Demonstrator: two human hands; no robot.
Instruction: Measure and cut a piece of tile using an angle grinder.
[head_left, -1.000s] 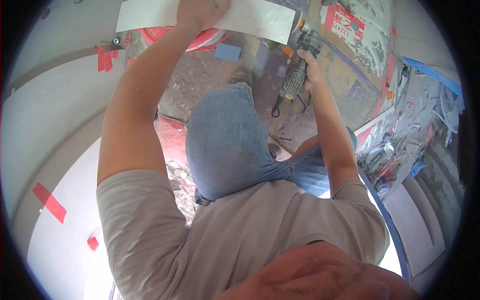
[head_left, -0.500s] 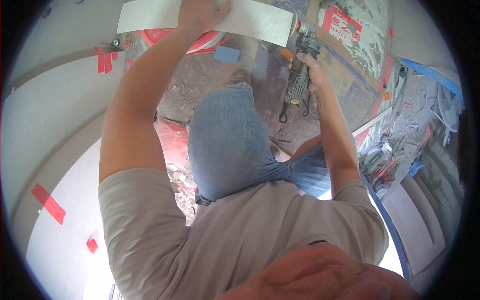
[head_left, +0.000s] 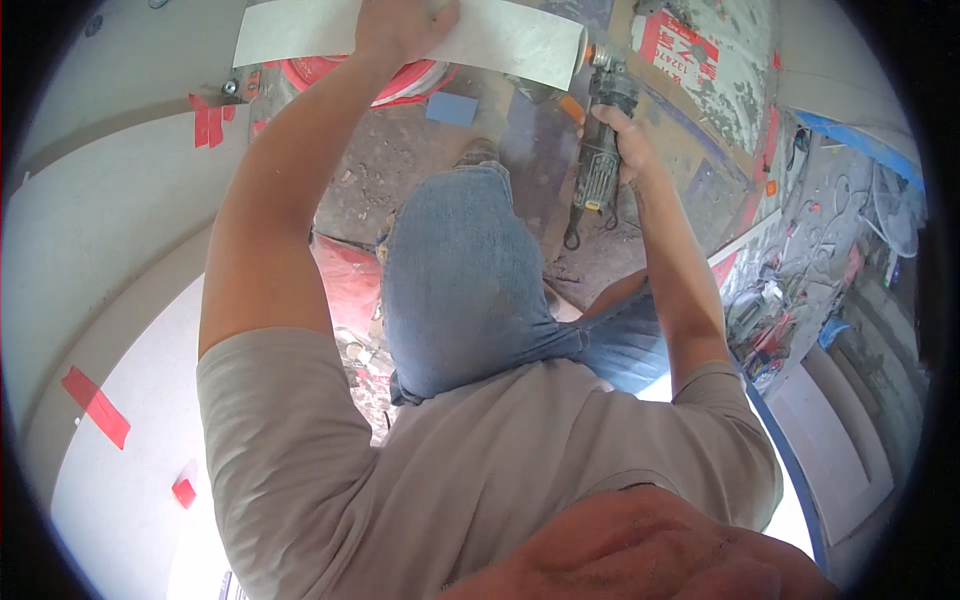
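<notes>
My left hand [head_left: 402, 30] grips a long white strip [head_left: 510, 45] at the top, lying over a red round container [head_left: 310, 78]. My right hand [head_left: 632, 142] is closed round the body of a black angle grinder [head_left: 598, 165], held almost upright. Its head [head_left: 607, 62] is at the strip's right end; whether the disc touches the edge I cannot tell. A small blue rectangle [head_left: 451, 108] lies on the dusty floor below the strip, and a small orange piece [head_left: 571, 107] is beside the grinder.
A red-and-white printed, dust-smeared board [head_left: 680, 50] is at upper right. Cables and cluttered tools [head_left: 770, 320] lie along the right, near pale panels [head_left: 840, 440]. Pale walls [head_left: 100, 200] with red tape line the left. My bent knee [head_left: 455, 260] is beneath my hands.
The grinder has tilted slightly more upright, its tail and cord shifting right, and my right hand moved with it. The left hand and strip have barely moved.
</notes>
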